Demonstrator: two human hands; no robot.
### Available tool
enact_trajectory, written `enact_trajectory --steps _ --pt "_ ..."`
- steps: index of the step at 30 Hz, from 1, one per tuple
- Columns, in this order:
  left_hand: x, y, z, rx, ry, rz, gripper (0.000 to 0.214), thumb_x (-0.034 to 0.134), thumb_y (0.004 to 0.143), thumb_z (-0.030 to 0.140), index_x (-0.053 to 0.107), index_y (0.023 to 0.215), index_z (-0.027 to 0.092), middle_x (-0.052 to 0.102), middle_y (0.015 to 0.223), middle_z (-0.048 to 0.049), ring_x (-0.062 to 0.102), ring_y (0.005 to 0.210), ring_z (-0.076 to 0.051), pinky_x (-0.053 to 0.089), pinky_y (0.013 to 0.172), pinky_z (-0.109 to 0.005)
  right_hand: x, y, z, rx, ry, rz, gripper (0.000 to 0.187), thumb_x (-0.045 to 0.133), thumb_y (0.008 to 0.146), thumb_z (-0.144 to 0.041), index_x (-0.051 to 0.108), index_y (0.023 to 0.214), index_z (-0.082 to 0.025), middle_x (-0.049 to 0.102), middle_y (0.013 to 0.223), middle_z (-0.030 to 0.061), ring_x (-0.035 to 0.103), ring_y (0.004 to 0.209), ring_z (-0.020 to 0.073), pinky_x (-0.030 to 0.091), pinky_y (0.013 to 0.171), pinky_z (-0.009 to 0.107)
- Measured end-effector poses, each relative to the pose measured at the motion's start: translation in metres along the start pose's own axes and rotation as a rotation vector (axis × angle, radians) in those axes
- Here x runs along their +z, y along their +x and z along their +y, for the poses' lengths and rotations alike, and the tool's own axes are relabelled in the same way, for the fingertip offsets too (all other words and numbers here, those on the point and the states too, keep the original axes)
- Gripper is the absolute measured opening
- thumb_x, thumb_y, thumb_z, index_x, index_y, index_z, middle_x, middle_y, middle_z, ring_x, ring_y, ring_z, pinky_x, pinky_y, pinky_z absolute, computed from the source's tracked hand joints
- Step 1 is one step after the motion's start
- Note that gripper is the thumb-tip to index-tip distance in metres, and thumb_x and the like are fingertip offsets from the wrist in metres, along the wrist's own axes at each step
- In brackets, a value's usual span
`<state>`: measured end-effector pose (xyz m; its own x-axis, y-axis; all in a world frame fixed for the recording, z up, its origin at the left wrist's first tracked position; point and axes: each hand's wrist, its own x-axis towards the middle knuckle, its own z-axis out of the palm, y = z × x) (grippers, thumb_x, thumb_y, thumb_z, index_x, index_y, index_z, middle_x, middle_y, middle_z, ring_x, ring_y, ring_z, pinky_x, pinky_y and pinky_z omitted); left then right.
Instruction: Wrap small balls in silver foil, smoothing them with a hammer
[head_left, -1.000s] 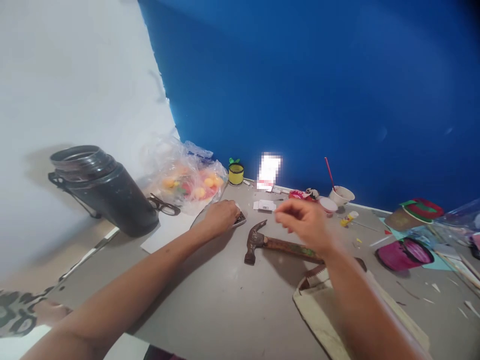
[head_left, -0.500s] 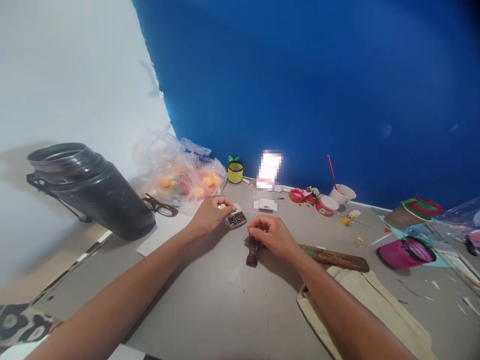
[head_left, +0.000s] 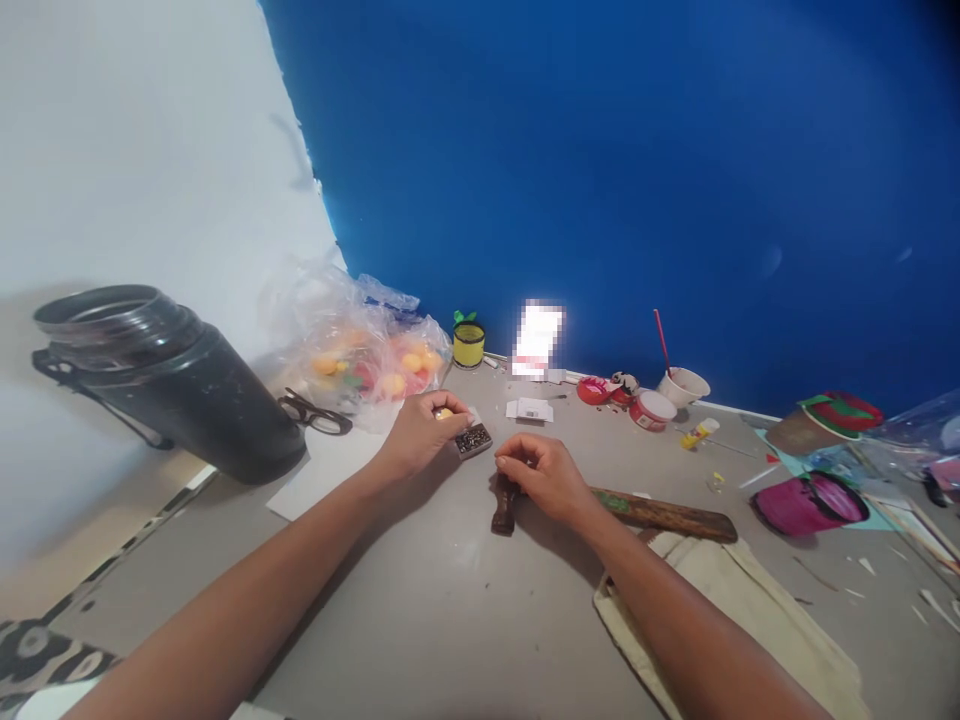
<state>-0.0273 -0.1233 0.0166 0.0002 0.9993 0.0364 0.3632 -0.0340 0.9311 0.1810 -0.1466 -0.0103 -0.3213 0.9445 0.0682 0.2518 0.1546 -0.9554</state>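
Observation:
My left hand (head_left: 421, 432) grips a small open box (head_left: 473, 440) filled with tiny dark tacks or nails, holding it by its near side on the grey table (head_left: 420, 610). My right hand (head_left: 541, 474) rests over the head end of a rusty hammer (head_left: 645, 510), fingers curled and pinched together; what they pinch is too small to see. The hammer's head (head_left: 504, 510) pokes out below the hand and its wooden handle runs right.
A dark plastic jar (head_left: 165, 385) lies tilted at left, with black scissors (head_left: 311, 413) and a clear bag of coloured balls (head_left: 367, 355) behind. A cream cloth bag (head_left: 720, 620) lies front right. Small pots, a paper cup and paper craft pieces line the blue wall.
My right hand came down from above the table onto the hammer's head end. My left hand shifted on the tack box, uncovering it. The view swung slightly right.

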Motion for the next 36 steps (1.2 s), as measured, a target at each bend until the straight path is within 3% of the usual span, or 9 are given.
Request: enact_trajectory --steps 4,8,13,16,19,23,28,32,36 --pt "0.011 -0.02 0.014 -0.169 -0.341 -0.203 0.019 0.076 0.073 0.032 0.063 0.073 0.018 0.057 0.059 0.0038 0.045 0.053 -0.008 0.031 0.053 -0.023 0.004 -0.004 -0.009 -0.119 0.051 0.174 0.02 0.072 0.081 -0.034 0.074 0.095 -0.02 0.069 0.081 0.0007 0.059 0.066 0.0129 0.047 0.058 0.023" --pt "0.022 -0.032 0.018 -0.275 -0.611 -0.34 0.031 0.082 0.071 0.035 0.057 0.072 0.017 0.049 0.055 0.0058 0.042 0.052 -0.007 0.029 0.051 -0.02 0.006 -0.007 -0.016 -0.198 0.031 0.212 0.014 0.074 0.082 -0.034 0.075 0.086 -0.02 0.069 0.081 0.0016 0.059 0.067 0.0129 0.045 0.056 0.023" --pt "0.029 -0.039 0.024 -0.344 -0.734 -0.361 0.038 0.085 0.071 0.041 0.056 0.071 0.016 0.047 0.058 0.0053 0.042 0.054 -0.007 0.033 0.051 -0.019 0.006 -0.01 -0.022 -0.216 0.009 0.269 0.013 0.073 0.083 -0.033 0.074 0.077 -0.021 0.071 0.082 0.0033 0.062 0.072 0.0156 0.047 0.058 0.024" --pt "0.03 -0.042 0.028 -0.351 -0.804 -0.361 0.037 0.076 0.08 0.048 0.06 0.074 0.015 0.053 0.067 0.0006 0.048 0.06 -0.009 0.039 0.053 -0.021 0.006 -0.012 -0.024 -0.133 0.06 0.262 0.017 0.071 0.084 -0.036 0.072 0.077 -0.021 0.072 0.079 0.0037 0.062 0.068 0.0158 0.05 0.061 0.026" --pt "0.024 -0.047 0.028 -0.363 -0.881 -0.324 0.023 0.071 0.08 0.036 0.067 0.084 0.014 0.06 0.082 -0.0053 0.055 0.069 -0.013 0.046 0.058 -0.024 0.004 -0.011 -0.024 -0.01 0.194 0.244 0.023 0.074 0.081 -0.042 0.069 0.077 -0.019 0.068 0.066 0.0015 0.057 0.056 0.0133 0.047 0.053 0.025" --pt "0.012 -0.055 0.021 -0.334 -0.772 -0.35 0.044 0.072 0.067 0.014 0.067 0.111 0.018 0.067 0.103 -0.0067 0.061 0.075 -0.013 0.051 0.071 -0.028 0.002 -0.007 -0.02 0.143 0.394 0.216 0.032 0.082 0.072 -0.046 0.067 0.074 -0.018 0.066 0.063 0.0002 0.05 0.048 0.0091 0.041 0.045 0.022" --pt "0.005 -0.058 0.009 -0.199 -0.459 -0.271 0.05 0.078 0.074 0.029 0.064 0.12 0.019 0.062 0.078 0.0011 0.056 0.063 -0.012 0.048 0.062 -0.028 0.007 -0.005 -0.016 0.25 0.584 0.157 0.04 0.091 0.061 -0.043 0.07 0.082 -0.017 0.071 0.073 0.0024 0.05 0.049 0.0071 0.042 0.045 0.02" --pt "0.006 -0.054 0.001 -0.162 -0.455 -0.191 0.056 0.082 0.069 0.029 0.068 0.122 0.019 0.06 0.081 0.0012 0.054 0.068 -0.011 0.046 0.061 -0.025 0.01 -0.007 -0.014 0.277 0.659 0.099 0.038 0.093 0.061 -0.04 0.07 0.081 -0.017 0.07 0.073 0.0023 0.051 0.051 0.0074 0.042 0.045 0.02" --pt "0.004 -0.055 -0.002 -0.204 -0.506 -0.228 0.065 0.08 0.073 0.033 0.062 0.134 0.018 0.063 0.081 -0.001 0.057 0.066 -0.013 0.051 0.062 -0.029 0.013 -0.008 -0.012 0.284 0.69 0.043 0.035 0.093 0.064 -0.039 0.069 0.076 -0.018 0.069 0.072 0.0015 0.051 0.052 0.0075 0.042 0.045 0.019"
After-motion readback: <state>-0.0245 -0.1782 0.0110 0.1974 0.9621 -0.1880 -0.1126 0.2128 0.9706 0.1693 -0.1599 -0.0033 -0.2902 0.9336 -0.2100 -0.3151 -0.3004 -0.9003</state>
